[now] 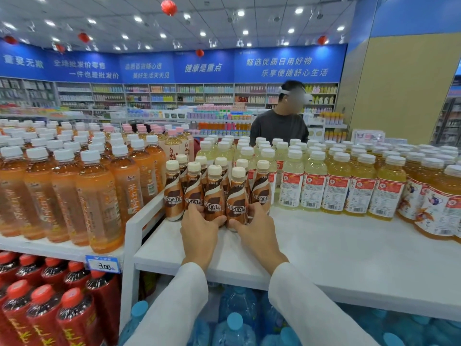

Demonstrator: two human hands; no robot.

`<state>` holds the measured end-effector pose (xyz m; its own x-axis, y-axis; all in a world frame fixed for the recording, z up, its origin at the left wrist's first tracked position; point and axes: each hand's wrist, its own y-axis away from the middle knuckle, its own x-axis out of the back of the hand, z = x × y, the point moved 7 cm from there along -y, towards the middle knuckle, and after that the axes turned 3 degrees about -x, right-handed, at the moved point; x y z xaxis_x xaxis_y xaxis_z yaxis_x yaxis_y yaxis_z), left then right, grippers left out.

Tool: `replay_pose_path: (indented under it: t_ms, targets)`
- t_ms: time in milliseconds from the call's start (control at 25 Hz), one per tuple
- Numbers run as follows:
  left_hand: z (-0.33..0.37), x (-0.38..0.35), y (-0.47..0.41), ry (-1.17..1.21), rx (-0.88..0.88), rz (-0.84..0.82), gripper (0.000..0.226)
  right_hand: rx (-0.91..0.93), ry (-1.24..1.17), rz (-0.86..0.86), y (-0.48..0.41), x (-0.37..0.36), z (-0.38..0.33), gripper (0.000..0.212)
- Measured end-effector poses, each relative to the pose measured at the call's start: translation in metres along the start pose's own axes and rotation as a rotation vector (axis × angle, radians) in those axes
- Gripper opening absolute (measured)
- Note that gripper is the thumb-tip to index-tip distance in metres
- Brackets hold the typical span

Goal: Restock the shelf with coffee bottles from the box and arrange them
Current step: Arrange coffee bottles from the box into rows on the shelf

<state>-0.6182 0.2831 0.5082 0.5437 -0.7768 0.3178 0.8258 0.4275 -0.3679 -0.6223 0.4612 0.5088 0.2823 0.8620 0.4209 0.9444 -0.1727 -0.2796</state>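
Several brown Nescafe coffee bottles (173, 196) with cream caps stand in a tight cluster on the white shelf (324, 245), against its left divider. My left hand (199, 233) grips the base of a front coffee bottle (214, 196), thumb curled round it. My right hand (257, 231) grips the neighbouring front coffee bottle (237, 198) at its base. Both bottles stand upright on the shelf. No box is in view.
Orange tea bottles (97, 196) fill the shelf to the left. Pale and yellow drink bottles (336, 186) line the back and right of the white shelf. Red bottles (50, 308) and blue water jugs (237, 320) sit below. A person (279, 121) stands behind the display.
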Motion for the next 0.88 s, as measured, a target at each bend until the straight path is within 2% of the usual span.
replay_pose_path:
  t_ms: [600,880]
  targets:
    - [0.0014,-0.0039,-0.0040,-0.011,-0.014,-0.010,0.058,-0.009,0.030,0.043,-0.0080,-0.0071,0.0091,0.051]
    - [0.0025,-0.0013,-0.0006,-0.034,-0.025,0.024,0.045,-0.009,0.058,0.054,-0.0092,-0.0088,0.0101,0.054]
